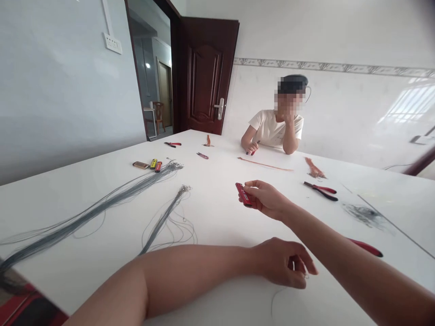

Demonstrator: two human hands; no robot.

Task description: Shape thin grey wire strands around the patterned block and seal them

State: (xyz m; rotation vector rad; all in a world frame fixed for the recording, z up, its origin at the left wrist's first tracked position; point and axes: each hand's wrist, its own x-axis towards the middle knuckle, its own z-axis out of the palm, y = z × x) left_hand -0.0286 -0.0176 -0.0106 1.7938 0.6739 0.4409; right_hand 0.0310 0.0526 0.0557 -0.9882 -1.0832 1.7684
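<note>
My right hand [267, 198] grips a flat red lighter [243, 194] with light printing, held above the middle of the white table [217, 213]. Closer to me, my left hand [283, 262] is closed, thumb and fingers pinching a thin grey wire [272, 301] that curves down below it. A small shiny bit shows at its fingertips, too small to make out. To the left of my hands lies a bundle of grey wires [163, 215] with loose loops. Red-handled pliers [365, 247] are partly hidden behind my right forearm.
A longer wire bundle [91, 213] stretches along the left. Yellow [153, 164] and red [158, 166] lighters lie near its end. Other pliers [321, 190], a grey wire tangle [365, 215] and copper-coloured strands [314, 167] are at right. Opposite sits a person [272, 129] holding a tool.
</note>
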